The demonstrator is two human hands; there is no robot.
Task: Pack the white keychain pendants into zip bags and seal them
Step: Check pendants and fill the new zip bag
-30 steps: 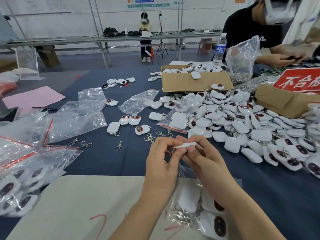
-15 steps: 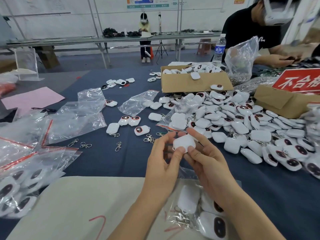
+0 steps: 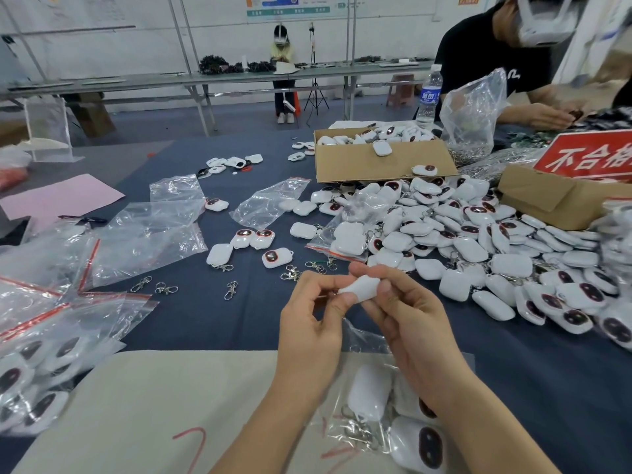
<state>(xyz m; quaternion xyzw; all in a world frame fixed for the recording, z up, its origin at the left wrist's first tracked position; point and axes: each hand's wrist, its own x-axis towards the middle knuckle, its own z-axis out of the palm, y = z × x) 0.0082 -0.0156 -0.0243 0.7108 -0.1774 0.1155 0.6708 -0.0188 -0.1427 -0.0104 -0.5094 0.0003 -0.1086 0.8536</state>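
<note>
Left grip (image 3: 307, 323) and right grip (image 3: 407, 323) both pinch one white keychain pendant (image 3: 362, 287), held between them above the worktop (image 3: 222, 319). Left thumb and forefinger are on its left end. Right thumb and fingers wrap its right end. Plain white side faces the camera. Can't tell if a clasp is attached.

Directly under the grips: a zip bag (image 3: 366, 340) lying partly on a beige cloth (image 3: 136, 405). It holds at least three pendants plus metal clasps. Can't tell if its seal is closed.

Right of and beyond the right grip: a big loose pendant pile (image 3: 478, 241), some white side up, some showing a dark oval with a red rim. Beyond the pile: a cardboard box (image 3: 369, 164) with more pendants in it. Further right: a second carton (image 3: 547, 203) with a red sign (image 3: 588, 153) above it.

Just beyond the left grip: loose clasps (image 3: 231, 289) on the worktop, then a few single pendants (image 3: 273, 258).

Left of the left grip: empty zip bags (image 3: 147, 234) with red seal strips. Nearer, at the far left edge: filled bags (image 3: 34, 371).

Far beyond the right grip: another person (image 3: 496, 46) in a black shirt, hands at the worktop. A water bottle (image 3: 429, 97) stands beside a clear plastic bag (image 3: 475, 107).
</note>
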